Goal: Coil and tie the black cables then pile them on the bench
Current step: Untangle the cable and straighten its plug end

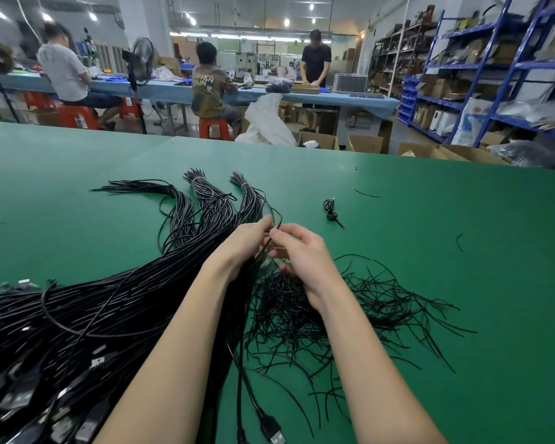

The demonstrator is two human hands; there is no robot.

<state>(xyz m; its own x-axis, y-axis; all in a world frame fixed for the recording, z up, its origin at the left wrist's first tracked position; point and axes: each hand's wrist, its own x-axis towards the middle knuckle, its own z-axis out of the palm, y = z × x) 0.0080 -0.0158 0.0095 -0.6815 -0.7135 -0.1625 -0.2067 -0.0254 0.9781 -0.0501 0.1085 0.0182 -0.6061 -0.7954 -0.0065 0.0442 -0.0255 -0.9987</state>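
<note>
Both hands met over the middle of the green bench. The left hand had its fingers curled around a thin black cable, whose loop rose just above the fingertips. The right hand faced it, almost touching, with its thumb and fingers bent in and pinching the same cable near the loop. The cable ran down between the two wrists toward the near edge, where a USB plug lay on the bench.

To the left, a large mass of loose black cables spread from the near left corner toward the hands, with many plugs showing at its near end. Its far ends fanned out in three bundles, two of them bound with a pale tie. Under and to the right of the right hand lay a scatter of short black ties. Farther right and beyond the hands, one small coiled cable sat alone on the bench, well apart from the rest.

Beyond the bench, three people worked at a long blue table, and blue shelves stood at the far right.
</note>
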